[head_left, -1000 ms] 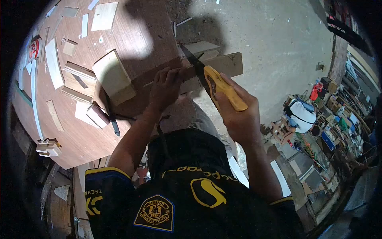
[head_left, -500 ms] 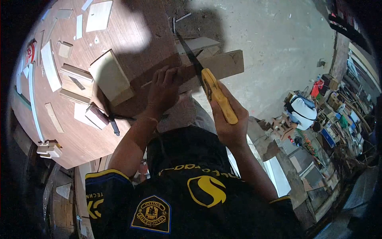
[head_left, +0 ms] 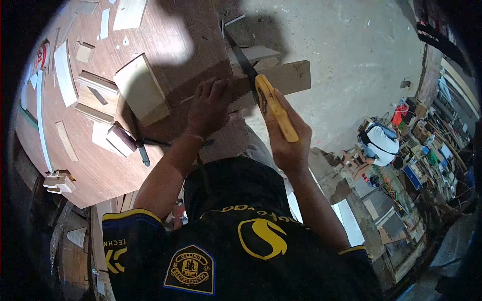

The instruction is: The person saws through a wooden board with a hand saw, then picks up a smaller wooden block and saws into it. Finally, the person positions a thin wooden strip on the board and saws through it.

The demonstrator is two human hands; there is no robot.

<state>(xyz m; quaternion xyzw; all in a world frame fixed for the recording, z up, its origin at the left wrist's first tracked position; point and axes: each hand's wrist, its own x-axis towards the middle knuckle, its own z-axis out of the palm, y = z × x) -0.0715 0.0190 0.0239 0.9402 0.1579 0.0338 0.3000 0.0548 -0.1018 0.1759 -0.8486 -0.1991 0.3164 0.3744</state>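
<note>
My right hand [head_left: 291,133] is wrapped round the yellow handle of a handsaw [head_left: 275,108]. The dark saw blade points up and left and lies across a wooden board [head_left: 286,79]. That board sticks out past the right edge of the brown worktable [head_left: 100,165]. My left hand [head_left: 211,108] presses on the board near the table edge, left of the saw, its fingers bent over the wood. How deep the blade sits in the wood cannot be made out.
A pale wooden block [head_left: 143,90], a grooved wooden piece [head_left: 95,95], a black-handled tool [head_left: 144,154] and thin strips lie on the table. At the right, a person in a white top [head_left: 382,145] bends among scattered tools and wood.
My right hand and the saw handle have moved slightly up and forward along the blade's line. The left hand stays on the board. The whole view has shifted a little.
</note>
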